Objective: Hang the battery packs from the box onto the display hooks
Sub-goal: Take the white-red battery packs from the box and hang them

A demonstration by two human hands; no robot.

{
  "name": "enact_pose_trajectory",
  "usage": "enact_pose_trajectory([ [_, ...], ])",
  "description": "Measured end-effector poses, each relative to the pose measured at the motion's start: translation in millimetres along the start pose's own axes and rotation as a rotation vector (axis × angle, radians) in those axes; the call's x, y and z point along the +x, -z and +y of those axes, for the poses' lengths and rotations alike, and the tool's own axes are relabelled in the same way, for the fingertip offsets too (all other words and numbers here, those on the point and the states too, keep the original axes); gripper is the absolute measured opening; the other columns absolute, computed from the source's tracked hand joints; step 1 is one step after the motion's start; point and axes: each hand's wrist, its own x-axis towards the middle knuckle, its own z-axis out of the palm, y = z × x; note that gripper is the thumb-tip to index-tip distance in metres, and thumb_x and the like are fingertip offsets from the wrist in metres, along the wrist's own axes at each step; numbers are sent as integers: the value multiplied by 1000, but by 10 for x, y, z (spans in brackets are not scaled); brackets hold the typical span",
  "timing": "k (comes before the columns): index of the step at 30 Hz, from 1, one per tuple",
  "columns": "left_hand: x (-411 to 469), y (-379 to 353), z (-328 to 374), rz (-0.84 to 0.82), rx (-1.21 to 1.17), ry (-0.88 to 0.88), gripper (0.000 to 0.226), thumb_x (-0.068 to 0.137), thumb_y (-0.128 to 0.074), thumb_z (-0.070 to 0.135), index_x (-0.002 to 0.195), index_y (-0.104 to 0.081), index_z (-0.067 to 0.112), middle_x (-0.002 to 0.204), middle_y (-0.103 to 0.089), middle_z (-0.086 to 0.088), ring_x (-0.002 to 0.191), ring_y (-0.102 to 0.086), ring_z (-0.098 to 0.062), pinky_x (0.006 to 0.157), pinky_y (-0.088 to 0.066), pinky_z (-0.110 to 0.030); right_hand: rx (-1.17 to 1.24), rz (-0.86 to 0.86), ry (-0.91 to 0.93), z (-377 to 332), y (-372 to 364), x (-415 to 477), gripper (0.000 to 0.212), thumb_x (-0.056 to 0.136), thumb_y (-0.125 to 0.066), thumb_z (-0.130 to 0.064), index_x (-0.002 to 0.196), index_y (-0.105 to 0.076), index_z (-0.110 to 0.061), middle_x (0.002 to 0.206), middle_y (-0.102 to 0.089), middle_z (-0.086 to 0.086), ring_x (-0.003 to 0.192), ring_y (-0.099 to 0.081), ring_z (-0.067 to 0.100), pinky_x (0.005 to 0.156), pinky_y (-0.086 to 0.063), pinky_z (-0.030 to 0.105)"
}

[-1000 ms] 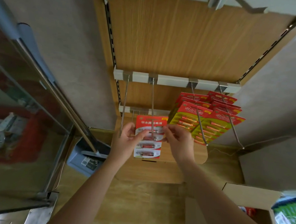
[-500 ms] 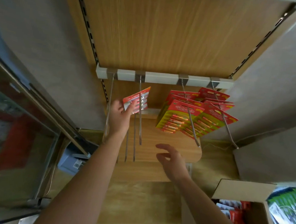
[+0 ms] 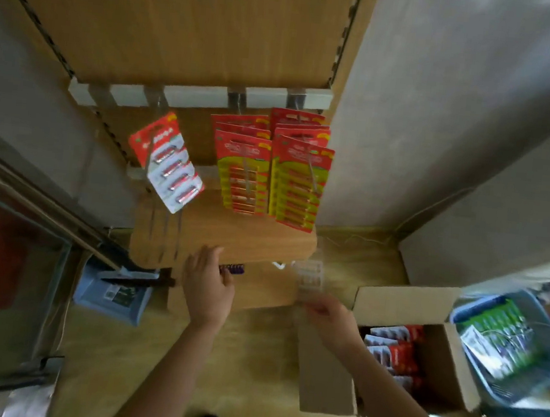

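The box (image 3: pixel 402 304) beside me holds more red packs (image 3: pixel 394 351). My right hand (image 3: pixel 327 314) has lifted out what looks like a new pack (image 3: pixel 309 275), blurry, pinched in its fingers. My left hand (image 3: pixel 207 286) has dropped, loose and empty. Farther off, the last pack (image 3: pixel 167 161) now hangs under the white rail (image 3: pixel 193 97), so that one is done.

Floor (image 3: pixel 262 358): cardboard box (image 3: pixel 402 301), blue basket (image 3: pixel 479 303) beside it, blue dustpan (image 3: pixel 111 290) left.
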Motion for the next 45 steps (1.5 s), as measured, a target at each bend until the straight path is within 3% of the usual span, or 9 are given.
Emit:
enact_pose_trajectory([
  [2,-267,-174,279,-15,30,-112,36,76,-62,2,112,-61,9,109,-65,-9,105,-58,-32,91,-45,-40,-5,4,8,361,249,-62,26,87,-57,-12,106,-67,-26,100,-68,-4,91,-60,10,62,-40,4],
  [6,-829,-663,820,-151,34,-115,28,84,-58,8,110,-62,13,113,-64,-2,104,-61,-21,84,-47,-32,-8,-18,-18,1103,823,-217,22,88,-53,-11,96,-68,-25,103,-70,5,99,-63,23,82,-47,28],
  [17,-2003,-2096,1712,-564,35,-9,21,93,-48,15,112,-57,15,110,-65,1,97,-62,-12,73,-46,-20,-146,21,-208,2947,2020,-230,25,91,-51,-14,111,-64,-15,111,-67,10,93,-59,22,76,-44,25],
  [22,-2044,-2795,1694,-612,-11,-39,20,94,-46,11,110,-59,13,110,-64,-1,99,-60,-11,81,-47,-19,-69,33,-217,3528,1820,190,24,92,-50,-12,112,-62,-14,109,-67,8,87,-56,17,62,-42,21],
  [26,-2006,-3543,1551,-612,-36,-87,18,93,-48,12,106,-60,15,104,-64,-1,92,-61,-12,81,-52,-25,-52,51,-224,4075,1465,658,25,90,-50,-9,109,-64,-16,103,-67,5,96,-61,23,80,-51,32],
  [29,-1917,-4153,1383,-640,-17,-163,19,92,-49,12,106,-61,13,108,-64,-1,96,-59,-13,77,-48,-21,-68,28,-221,4422,1211,1067,28,91,-48,-10,115,-61,-16,113,-66,9,91,-59,20,74,-50,28],
  [35,-1613,-5392,1077,-709,89,-337,34,92,-53,28,124,-53,18,132,-52,2,122,-48,-16,97,-43,-30,-112,73,-240,5047,800,1991,39,91,-42,-7,129,-49,-8,129,-57,14,121,-51,30,98,-41,31],
  [39,-1468,-5911,1003,-731,134,-437,38,87,-60,35,120,-54,17,123,-49,0,115,-49,-19,87,-41,-31,-184,75,-195,5254,655,2422,43,90,-43,-3,133,-41,-4,138,-47,15,130,-43,27,102,-35,27],
  [45,-1343,-6149,926,-710,135,-514,33,71,-76,35,94,-59,17,98,-42,5,94,-48,-16,74,-40,-31,-269,-125,-170,5449,654,2693,40,80,-68,-18,119,-59,-10,123,-62,7,112,-60,24,92,-47,28],
])
